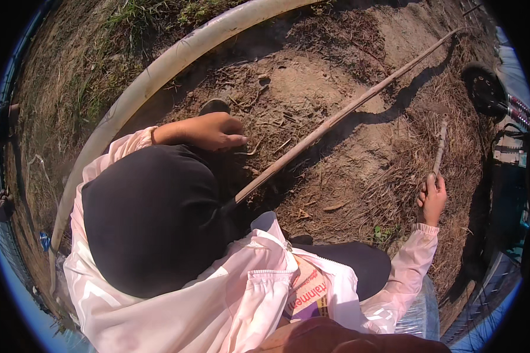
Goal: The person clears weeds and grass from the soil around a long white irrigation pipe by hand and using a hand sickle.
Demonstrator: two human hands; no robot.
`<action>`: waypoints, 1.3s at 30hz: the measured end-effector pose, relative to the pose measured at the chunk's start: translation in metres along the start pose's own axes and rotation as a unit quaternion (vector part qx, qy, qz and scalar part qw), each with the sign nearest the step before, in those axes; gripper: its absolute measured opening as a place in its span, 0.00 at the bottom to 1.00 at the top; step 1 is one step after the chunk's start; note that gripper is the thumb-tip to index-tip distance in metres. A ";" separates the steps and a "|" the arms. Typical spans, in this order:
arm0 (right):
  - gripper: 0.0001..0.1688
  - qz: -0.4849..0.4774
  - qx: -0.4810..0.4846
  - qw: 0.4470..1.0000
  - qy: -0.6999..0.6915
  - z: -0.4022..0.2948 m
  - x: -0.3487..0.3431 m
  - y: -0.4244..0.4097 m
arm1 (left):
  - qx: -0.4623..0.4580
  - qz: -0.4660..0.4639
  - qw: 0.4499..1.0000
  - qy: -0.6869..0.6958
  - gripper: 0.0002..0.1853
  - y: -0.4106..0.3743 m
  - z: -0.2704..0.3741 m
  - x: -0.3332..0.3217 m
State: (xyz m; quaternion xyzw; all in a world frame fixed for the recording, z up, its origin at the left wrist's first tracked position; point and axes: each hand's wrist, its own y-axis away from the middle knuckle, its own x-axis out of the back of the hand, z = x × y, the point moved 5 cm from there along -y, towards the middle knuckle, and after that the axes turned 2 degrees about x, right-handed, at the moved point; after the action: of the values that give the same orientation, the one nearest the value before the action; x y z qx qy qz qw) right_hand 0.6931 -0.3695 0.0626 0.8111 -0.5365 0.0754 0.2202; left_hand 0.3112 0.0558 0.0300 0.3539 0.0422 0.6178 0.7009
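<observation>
My right hand (433, 198), out at the right, grips the lower end of a short-handled tool (442, 139). Its brownish head blends into the dry straw, so I cannot tell its exact shape. My left hand (216, 132) lies past my dark-clad knee (154, 216), fingers bent; its underside is hidden and nothing shows in it. A long wooden pole (335, 117) slants from beside that knee to the upper right. Neither hand touches its visible length, and its lower end meets a dark part by my leg.
A thick pale hose (172, 61) curves around the left and top. Dry straw (406, 176) and soil (300, 84) cover the ground. At the right rim stand a black wheel (483, 88) and a coil spring (520, 110). A green weed (381, 233) grows near my other knee.
</observation>
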 end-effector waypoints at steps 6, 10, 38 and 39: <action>0.22 -0.098 -0.096 0.987 -0.081 -0.085 -0.188 -0.057 | -0.062 0.386 0.902 -0.183 0.08 -0.056 -0.081 0.121; 0.04 -0.110 -0.159 0.949 -0.249 -0.082 -0.298 -0.097 | 0.027 0.467 0.839 -0.279 0.27 -0.094 -0.096 0.190; 0.10 0.058 -0.143 0.972 -0.179 0.014 -0.522 -0.118 | 0.080 0.280 0.909 -0.298 0.48 -0.141 -0.158 0.269; 0.11 0.083 -0.132 0.977 -0.143 0.030 -0.522 -0.106 | 0.078 0.275 0.912 -0.295 0.48 -0.142 -0.155 0.272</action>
State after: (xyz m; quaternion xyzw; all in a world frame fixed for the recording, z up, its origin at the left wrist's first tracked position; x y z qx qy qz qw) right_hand 0.5697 0.0885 -0.1809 0.7298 -0.6334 -0.0947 0.2393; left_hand 0.4157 0.3701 -0.0606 0.5714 -0.2173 0.6483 0.4539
